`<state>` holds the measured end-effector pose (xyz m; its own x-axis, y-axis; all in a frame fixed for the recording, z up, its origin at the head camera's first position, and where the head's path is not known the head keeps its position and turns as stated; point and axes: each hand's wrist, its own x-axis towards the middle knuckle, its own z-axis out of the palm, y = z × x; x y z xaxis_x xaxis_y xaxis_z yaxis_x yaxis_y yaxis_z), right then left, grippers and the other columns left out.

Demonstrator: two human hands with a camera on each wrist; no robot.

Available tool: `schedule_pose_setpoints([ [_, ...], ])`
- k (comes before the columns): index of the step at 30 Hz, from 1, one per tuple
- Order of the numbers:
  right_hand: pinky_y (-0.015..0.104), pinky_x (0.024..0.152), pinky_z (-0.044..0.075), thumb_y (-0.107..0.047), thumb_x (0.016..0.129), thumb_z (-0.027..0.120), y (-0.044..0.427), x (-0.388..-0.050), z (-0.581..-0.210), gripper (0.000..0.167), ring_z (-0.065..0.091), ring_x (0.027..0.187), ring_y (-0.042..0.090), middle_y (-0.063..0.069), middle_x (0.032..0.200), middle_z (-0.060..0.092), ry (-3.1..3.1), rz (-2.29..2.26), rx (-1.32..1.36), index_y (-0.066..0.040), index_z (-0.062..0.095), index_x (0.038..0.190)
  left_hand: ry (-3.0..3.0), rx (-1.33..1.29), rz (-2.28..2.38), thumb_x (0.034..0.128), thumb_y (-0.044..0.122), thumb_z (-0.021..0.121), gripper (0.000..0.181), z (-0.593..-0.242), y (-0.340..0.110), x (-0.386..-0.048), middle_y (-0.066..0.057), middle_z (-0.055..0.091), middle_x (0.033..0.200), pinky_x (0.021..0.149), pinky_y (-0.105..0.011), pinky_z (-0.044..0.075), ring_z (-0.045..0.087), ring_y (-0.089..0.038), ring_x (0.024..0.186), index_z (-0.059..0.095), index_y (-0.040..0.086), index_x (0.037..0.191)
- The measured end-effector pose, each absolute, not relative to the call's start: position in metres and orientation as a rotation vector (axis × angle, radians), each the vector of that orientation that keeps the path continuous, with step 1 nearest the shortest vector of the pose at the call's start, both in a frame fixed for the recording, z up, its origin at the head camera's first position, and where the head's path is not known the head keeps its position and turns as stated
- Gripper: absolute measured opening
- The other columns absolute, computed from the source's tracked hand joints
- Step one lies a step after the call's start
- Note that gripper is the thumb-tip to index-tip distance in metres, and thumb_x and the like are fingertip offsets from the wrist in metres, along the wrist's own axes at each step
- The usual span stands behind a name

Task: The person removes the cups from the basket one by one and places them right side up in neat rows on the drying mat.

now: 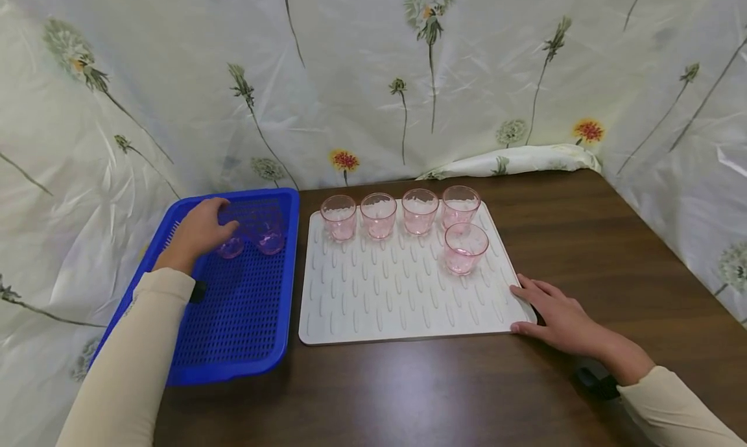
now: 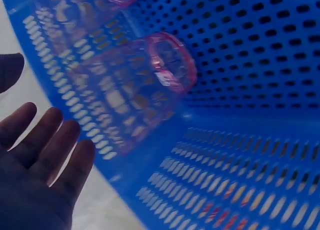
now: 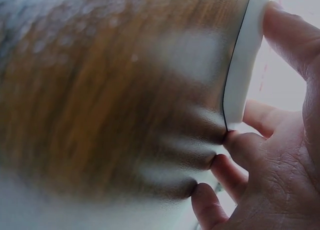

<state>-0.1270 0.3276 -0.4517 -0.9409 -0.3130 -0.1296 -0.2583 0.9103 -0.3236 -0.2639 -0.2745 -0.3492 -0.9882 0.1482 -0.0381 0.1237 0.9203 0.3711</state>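
Note:
My left hand (image 1: 201,231) reaches over the blue basket (image 1: 284,304), fingers spread and holding nothing. Inside, a clear pink glass (image 1: 271,241) stands beside another pink glass (image 1: 231,248), partly hidden by that hand in the head view. The left wrist view shows a gap between the fingers (image 2: 75,165) and the nearer ribbed glass (image 2: 125,90). On the right, my right hand (image 1: 563,317) touches the near right corner of a white ridged mat (image 1: 373,304), its thumb at the front edge. Other fingertips (image 3: 205,200) of it rest on the table.
Several pink glasses stand on the mat: a row along the back edge, plus one glass (image 1: 465,249) in front of the row's right end. Brown wooden table (image 1: 583,239) lies around the mat. A flower-printed cloth (image 1: 350,77) hangs behind and at both sides.

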Motion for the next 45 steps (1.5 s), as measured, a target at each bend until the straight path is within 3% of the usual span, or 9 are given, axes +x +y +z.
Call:
schedule_pose_setpoints([
  [7, 0.073, 0.094, 0.036, -0.053, 0.085, 0.07, 0.328, -0.126, -0.449, 0.083, 0.032, 0.138, 0.048, 0.028, 0.157, 0.033, 2.898, -0.452, -0.445, -0.004, 0.045, 0.147, 2.893, 0.041, 0.593, 0.0982, 0.03, 0.053, 0.071, -0.363, -0.279, -0.276, -0.036, 0.031, 0.152, 0.112, -0.065, 0.031, 0.032, -0.053, 0.139, 0.026, -0.01, 0.151],
  [21, 0.073, 0.095, 0.035, -0.056, 0.085, 0.069, 0.329, -0.128, -0.448, 0.084, 0.03, 0.138, 0.048, 0.027, 0.158, 0.032, 2.888, -0.443, -0.429, -0.005, 0.045, 0.147, 3.047, -0.021, 0.47, 0.0912, 0.032, 0.058, 0.07, -0.367, -0.279, -0.277, -0.037, 0.038, 0.146, 0.109, -0.066, 0.034, 0.035, -0.057, 0.133, 0.038, -0.01, 0.144],
  [29, 0.072, 0.094, 0.036, -0.054, 0.084, 0.07, 0.328, -0.126, -0.449, 0.083, 0.031, 0.138, 0.048, 0.027, 0.157, 0.033, 2.892, -0.434, -0.433, -0.005, 0.046, 0.147, 2.966, -0.195, 0.555, 0.0917, 0.04, 0.059, 0.09, -0.38, -0.282, -0.276, -0.043, 0.023, 0.151, 0.115, -0.066, 0.026, 0.026, -0.06, 0.138, 0.018, -0.013, 0.152],
  [36, 0.073, 0.094, 0.036, -0.055, 0.085, 0.069, 0.327, -0.127, -0.45, 0.084, 0.031, 0.138, 0.047, 0.027, 0.157, 0.033, 2.885, -0.437, -0.441, -0.005, 0.045, 0.147, 2.928, -0.31, 0.888, 0.0905, 0.031, 0.064, 0.096, -0.4, -0.286, -0.272, -0.042, 0.017, 0.154, 0.118, -0.062, 0.025, 0.024, -0.057, 0.142, 0.006, -0.013, 0.153],
  [45, 0.073, 0.095, 0.035, -0.057, 0.085, 0.068, 0.328, -0.127, -0.45, 0.085, 0.03, 0.139, 0.048, 0.026, 0.158, 0.032, 2.879, -0.437, -0.423, -0.005, 0.044, 0.148, 2.72, -0.532, 1.547, 0.093, 0.022, 0.066, 0.093, -0.416, -0.281, -0.263, -0.027, 0.022, 0.162, 0.12, -0.056, 0.029, 0.027, -0.043, 0.149, 0.003, 0.012, 0.16],
])
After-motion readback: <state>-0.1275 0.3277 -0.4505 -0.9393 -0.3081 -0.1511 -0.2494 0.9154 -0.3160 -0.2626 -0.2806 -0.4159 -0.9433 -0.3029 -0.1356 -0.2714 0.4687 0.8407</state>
